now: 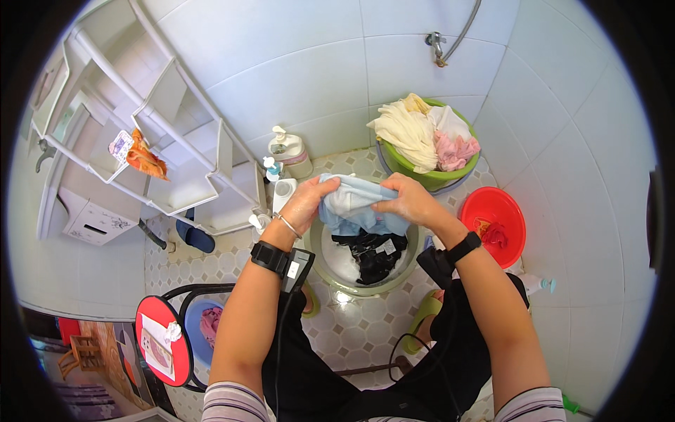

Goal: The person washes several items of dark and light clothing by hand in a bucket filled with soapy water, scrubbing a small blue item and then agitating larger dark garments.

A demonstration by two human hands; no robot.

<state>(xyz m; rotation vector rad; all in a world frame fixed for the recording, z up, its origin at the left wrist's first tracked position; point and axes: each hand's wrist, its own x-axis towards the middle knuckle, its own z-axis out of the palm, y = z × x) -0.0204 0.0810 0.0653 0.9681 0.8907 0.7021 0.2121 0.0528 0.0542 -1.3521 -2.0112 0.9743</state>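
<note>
Both of my hands grip a wet light-blue cloth garment (pixel 352 203) over a round basin (pixel 367 289) on the floor. My left hand (pixel 308 200) pinches its left edge, thumb on top. On the other side, my right hand (pixel 414 199) holds a gathered fold of the same fabric. The lower part of the garment hangs down into the basin. Below it lies a black garment (pixel 377 261) with a white tag, partly in soapy, whitish water (pixel 337 256). The garment hides the basin's far part.
A green basin (pixel 387 153) piled with cream, white and pink clothes stands at the back right, near a red basin (pixel 516 224). Pump bottles (pixel 290 153) line the left side by a white shelf rack (pixel 184 142). A red-topped stool (pixel 182 364) and blue basin (pixel 195 337) are at lower left.
</note>
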